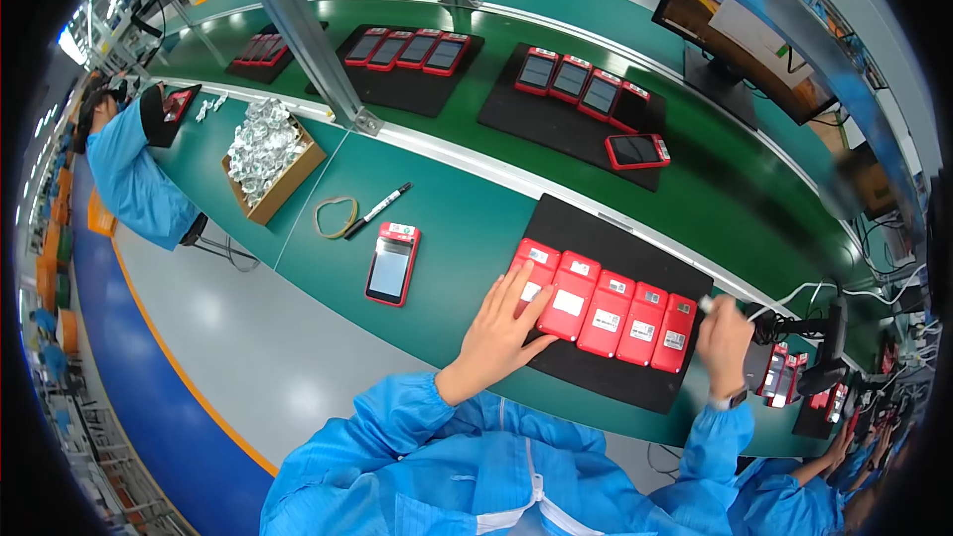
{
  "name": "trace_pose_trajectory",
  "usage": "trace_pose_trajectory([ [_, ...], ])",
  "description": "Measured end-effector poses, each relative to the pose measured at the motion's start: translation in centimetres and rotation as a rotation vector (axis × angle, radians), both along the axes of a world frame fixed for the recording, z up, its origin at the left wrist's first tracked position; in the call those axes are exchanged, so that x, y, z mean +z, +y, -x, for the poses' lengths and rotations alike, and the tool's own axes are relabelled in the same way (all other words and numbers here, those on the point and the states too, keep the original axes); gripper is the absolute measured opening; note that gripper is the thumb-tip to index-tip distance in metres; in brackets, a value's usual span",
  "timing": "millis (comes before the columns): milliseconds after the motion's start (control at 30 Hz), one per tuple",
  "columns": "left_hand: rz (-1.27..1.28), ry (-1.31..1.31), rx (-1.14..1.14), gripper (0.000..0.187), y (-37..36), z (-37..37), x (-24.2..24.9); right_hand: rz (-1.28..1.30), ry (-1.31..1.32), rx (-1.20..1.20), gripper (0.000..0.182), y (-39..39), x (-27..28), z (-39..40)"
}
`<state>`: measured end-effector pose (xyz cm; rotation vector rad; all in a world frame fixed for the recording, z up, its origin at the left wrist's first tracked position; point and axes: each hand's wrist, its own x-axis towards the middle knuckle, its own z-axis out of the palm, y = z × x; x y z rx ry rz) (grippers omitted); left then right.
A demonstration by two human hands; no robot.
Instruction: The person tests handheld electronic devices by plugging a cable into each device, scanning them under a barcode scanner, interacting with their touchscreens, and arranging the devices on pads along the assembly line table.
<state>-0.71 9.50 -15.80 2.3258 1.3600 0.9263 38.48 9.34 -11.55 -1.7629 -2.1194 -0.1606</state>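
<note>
Several red handheld terminals [610,315] lie back side up in a slanting row on a black mat [635,380], white labels on their backs. My left hand [499,328] rests on the leftmost terminal [536,260], fingers spread over its back and thumb near its lower edge. Beyond the row's right end, my right hand [725,337] is curled closed around a small whitish thing [706,304] too small to name. To the left, one red terminal [393,265] lies screen up on the green bench [452,238], apart from both hands.
A marker [379,208] and a rubber-band-like loop [335,217] lie near a cardboard box [288,179] of small wrapped pieces. Across a metal rail, more terminals sit on black mats [496,104]. A monitor [740,40] and cables [794,300] stand right. A co-worker's blue sleeve [139,164] shows left.
</note>
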Motion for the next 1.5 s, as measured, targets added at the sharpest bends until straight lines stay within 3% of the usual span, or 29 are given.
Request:
trace_pose_trajectory([
  [133,0.009,0.003,-0.001,0.078,0.0,0.1,0.5,0.002,-0.035,0.105,0.028,-4.5,0.1,4.1],
  [233,-0.002,-0.013,-0.037,0.079,0.0,0.3,0.1,0.106,-0.112,0.009,0.069,-6.0,0.7,4.9],
  [333,-0.017,0.041,-0.058,0.076,-0.3,0.1,0.1,0.183,-0.100,-0.069,0.080,-6.4,1.2,5.6],
  [600,0.017,0.151,-0.117,0.067,-0.5,-0.2,1.0,0.205,-0.061,-0.072,0.065,-6.5,0.3,3.8],
  [633,0.020,0.158,-0.115,0.068,-0.6,-0.3,1.1,0.179,-0.040,-0.090,0.053,-6.4,0.4,3.9],
  [967,0.037,0.069,-0.318,0.058,0.6,-3.2,4.4,0.075,0.219,-0.200,0.049,-0.5,0.6,1.4],
  [1133,0.032,-0.022,-0.350,0.052,1.8,-4.8,6.0,-0.196,0.289,-0.059,0.052,6.7,5.3,-1.1],
  [1300,0.075,-0.126,-0.342,0.050,1.8,-5.7,7.3,-0.307,0.259,0.096,0.049,12.7,11.6,-1.5],
  [1467,0.247,-0.383,-0.345,0.054,3.0,-6.9,11.6,-0.431,0.403,0.375,0.046,7.3,16.7,3.6],
  [1500,0.349,-0.583,-0.394,0.065,3.7,-7.5,11.5,-0.389,0.411,0.403,0.048,4.7,17.7,4.8],
])
